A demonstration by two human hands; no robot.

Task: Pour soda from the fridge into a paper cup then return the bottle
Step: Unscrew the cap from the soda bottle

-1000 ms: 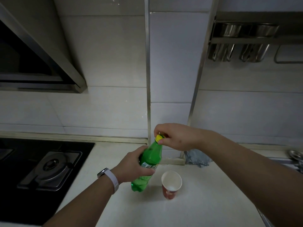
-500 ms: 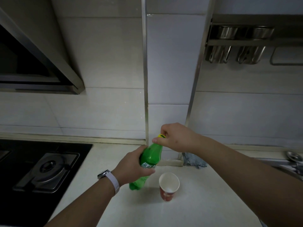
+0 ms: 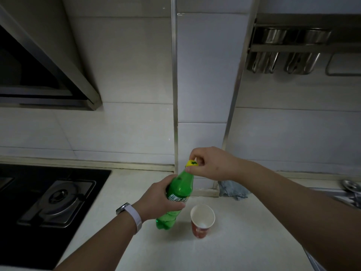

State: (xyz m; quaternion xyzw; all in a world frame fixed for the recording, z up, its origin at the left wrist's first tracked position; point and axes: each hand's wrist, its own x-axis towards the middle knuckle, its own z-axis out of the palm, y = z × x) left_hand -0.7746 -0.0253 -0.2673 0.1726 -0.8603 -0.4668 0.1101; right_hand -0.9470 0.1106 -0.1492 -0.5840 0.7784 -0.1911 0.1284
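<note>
Two hands on green bottle [image 3: 178, 194], neck tilted up-right, left hand [image 3: 158, 200] gripping body, right hand [image 3: 213, 163] pinching yellow cap [image 3: 191, 163]

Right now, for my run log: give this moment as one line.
phase: uncapping | left hand: grips green bottle | right hand: pinches yellow cap | paper cup: upright beside bottle, no soda visible

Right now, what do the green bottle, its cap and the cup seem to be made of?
The green bottle looks like thin glossy plastic: translucent, light shines through it. Its yellow cap seems opaque plastic, pinched by the right hand. The cup looks like paper: matte white inside, printed red outside, though a coating cannot be ruled out.
</note>
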